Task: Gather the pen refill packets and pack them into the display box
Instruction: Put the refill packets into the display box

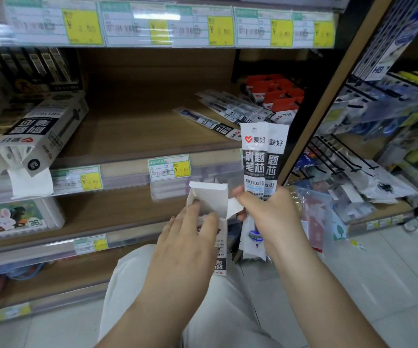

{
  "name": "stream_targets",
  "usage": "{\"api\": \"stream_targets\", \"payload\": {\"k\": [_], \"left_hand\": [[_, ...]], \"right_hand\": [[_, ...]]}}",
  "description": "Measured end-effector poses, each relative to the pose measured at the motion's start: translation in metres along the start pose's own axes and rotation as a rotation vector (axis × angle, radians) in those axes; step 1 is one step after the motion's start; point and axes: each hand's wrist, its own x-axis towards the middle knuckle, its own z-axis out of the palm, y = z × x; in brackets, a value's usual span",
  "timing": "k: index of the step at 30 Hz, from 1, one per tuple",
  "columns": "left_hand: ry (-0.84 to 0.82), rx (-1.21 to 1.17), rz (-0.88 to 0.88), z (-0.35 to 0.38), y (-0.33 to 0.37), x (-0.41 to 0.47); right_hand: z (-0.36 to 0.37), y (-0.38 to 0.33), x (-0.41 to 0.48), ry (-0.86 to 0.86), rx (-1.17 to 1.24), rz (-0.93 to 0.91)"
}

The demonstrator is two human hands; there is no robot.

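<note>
Right hand (273, 217) grips refill packets (260, 159); left hand (190, 237) seemingly holds box (210, 197).

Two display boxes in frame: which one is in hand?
The upright display box with open flaps, held by the left hand; the other box lies tipped on the left shelf.

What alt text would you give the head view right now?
The right hand grips a bunch of pen refill packets upright beside the open display box that the left hand holds. More loose packets lie on the wooden shelf behind.
</note>
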Motion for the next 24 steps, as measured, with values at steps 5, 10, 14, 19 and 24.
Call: {"api": "stream_targets", "payload": {"k": [5, 10, 14, 19, 24], "left_hand": [[-0.025, 0.031, -0.002, 0.001, 0.002, 0.004], [-0.024, 0.042, 0.012, 0.004, 0.003, 0.003], [0.045, 0.088, 0.09, 0.0, 0.01, 0.003], [0.078, 0.018, 0.064, 0.001, 0.012, 0.001], [0.018, 0.026, 0.062, -0.002, 0.01, 0.001]], "right_hand": [[-0.005, -0.021, -0.01, 0.082, 0.3, -0.118], [-0.017, -0.063, -0.032, -0.037, 0.733, -0.249], [0.003, -0.063, -0.03, -0.262, 0.783, -0.212], [0.018, -0.052, -0.01, -0.169, 0.561, -0.244], [0.012, -0.039, 0.001, -0.185, 0.384, -0.378]]}}
